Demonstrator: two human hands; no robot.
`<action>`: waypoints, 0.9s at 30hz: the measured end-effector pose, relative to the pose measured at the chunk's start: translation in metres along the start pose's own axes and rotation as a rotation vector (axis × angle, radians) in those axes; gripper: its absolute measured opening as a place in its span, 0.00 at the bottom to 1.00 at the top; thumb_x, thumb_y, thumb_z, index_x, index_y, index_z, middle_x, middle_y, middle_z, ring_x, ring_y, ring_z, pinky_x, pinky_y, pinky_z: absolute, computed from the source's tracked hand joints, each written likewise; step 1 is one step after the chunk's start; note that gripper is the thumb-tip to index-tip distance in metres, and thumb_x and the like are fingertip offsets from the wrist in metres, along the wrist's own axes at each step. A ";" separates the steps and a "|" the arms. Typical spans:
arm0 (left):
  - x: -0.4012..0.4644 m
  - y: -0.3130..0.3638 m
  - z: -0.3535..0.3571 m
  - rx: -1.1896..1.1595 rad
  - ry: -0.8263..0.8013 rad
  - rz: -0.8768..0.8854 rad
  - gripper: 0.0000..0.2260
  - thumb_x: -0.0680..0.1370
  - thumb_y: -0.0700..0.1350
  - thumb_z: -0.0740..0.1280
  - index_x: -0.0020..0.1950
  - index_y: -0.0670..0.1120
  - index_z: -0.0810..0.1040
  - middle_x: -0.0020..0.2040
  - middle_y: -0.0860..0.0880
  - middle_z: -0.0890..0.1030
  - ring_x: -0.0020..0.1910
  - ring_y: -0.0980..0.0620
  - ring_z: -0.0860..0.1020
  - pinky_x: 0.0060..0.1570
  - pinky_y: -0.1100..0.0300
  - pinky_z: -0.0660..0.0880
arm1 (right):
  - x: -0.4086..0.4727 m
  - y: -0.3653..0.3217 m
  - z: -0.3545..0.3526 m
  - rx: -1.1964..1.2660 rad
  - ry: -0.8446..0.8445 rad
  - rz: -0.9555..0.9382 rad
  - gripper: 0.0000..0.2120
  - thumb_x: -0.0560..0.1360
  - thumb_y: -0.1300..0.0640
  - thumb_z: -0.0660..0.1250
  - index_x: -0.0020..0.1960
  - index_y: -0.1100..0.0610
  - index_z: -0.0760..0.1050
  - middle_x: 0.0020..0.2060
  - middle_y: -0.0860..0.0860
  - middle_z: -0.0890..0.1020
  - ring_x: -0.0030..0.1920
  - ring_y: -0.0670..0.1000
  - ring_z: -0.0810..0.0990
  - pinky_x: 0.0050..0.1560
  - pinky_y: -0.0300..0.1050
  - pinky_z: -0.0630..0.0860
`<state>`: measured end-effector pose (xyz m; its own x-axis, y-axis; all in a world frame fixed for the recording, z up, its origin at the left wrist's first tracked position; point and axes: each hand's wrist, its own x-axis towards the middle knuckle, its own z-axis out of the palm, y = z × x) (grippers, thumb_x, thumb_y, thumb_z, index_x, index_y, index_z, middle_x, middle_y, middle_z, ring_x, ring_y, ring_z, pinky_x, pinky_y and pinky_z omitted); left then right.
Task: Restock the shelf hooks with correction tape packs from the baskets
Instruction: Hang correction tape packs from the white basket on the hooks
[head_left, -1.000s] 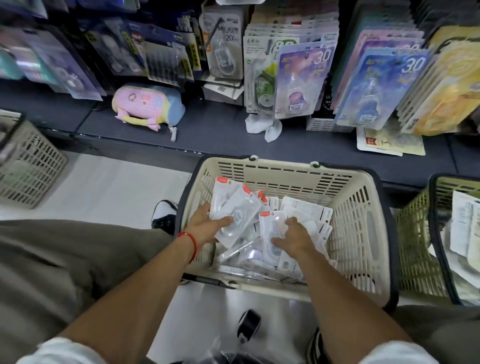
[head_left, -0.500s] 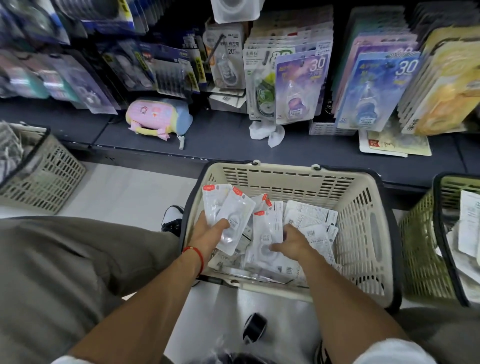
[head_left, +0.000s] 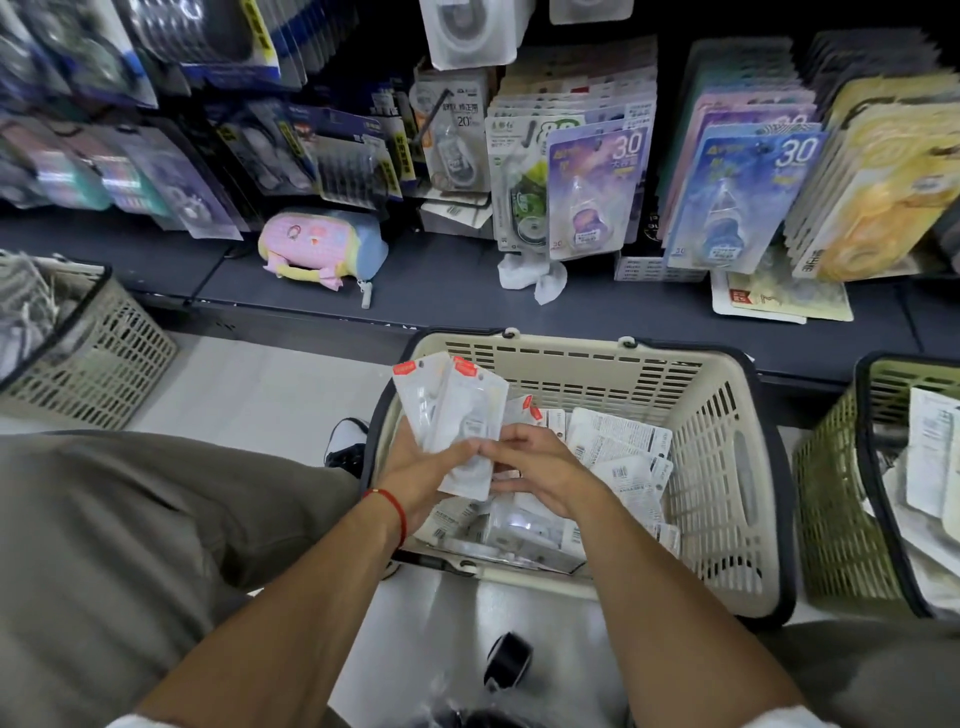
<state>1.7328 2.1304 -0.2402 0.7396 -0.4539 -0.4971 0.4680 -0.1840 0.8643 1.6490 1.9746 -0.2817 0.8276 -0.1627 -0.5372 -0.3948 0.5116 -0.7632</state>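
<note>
A beige basket with a dark rim stands on the floor before the shelf, holding several clear correction tape packs with red tabs. My left hand grips a small stack of these packs, fanned upward above the basket. My right hand meets it from the right, fingers curled onto the lower edge of the same stack. Shelf hooks above carry hanging packs.
A green basket with more packs stands at the right, a grey one at the left. A pastel pouch and crumpled tissue lie on the dark shelf base. My knees flank the beige basket; a small black object lies on the floor.
My right hand has left the packs in the basket and moved left to the stack in my left hand. The stack has risen slightly. The view has tilted up toward the shelf.
</note>
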 end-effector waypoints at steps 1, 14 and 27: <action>0.001 0.004 -0.004 0.013 0.066 0.031 0.32 0.72 0.35 0.80 0.72 0.51 0.72 0.63 0.43 0.84 0.60 0.40 0.84 0.56 0.35 0.82 | 0.003 0.001 0.003 0.021 0.051 0.003 0.18 0.79 0.50 0.74 0.60 0.63 0.79 0.51 0.59 0.87 0.48 0.56 0.88 0.49 0.55 0.86; -0.016 0.023 -0.047 0.029 0.290 0.217 0.28 0.70 0.38 0.81 0.65 0.55 0.74 0.54 0.54 0.86 0.53 0.51 0.86 0.49 0.53 0.84 | 0.043 0.048 0.036 -0.430 0.432 0.288 0.18 0.82 0.53 0.63 0.65 0.64 0.77 0.60 0.60 0.83 0.58 0.63 0.84 0.60 0.58 0.82; -0.019 0.038 -0.004 0.035 0.170 0.262 0.27 0.70 0.48 0.83 0.61 0.61 0.74 0.58 0.52 0.84 0.58 0.49 0.83 0.53 0.50 0.82 | -0.039 -0.049 -0.011 0.038 0.420 -0.111 0.09 0.85 0.52 0.66 0.55 0.55 0.82 0.53 0.56 0.88 0.52 0.55 0.86 0.61 0.59 0.80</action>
<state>1.7384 2.1358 -0.1983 0.9044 -0.3385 -0.2598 0.2357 -0.1112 0.9654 1.6313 1.9465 -0.2274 0.6265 -0.5436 -0.5586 -0.2913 0.5014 -0.8147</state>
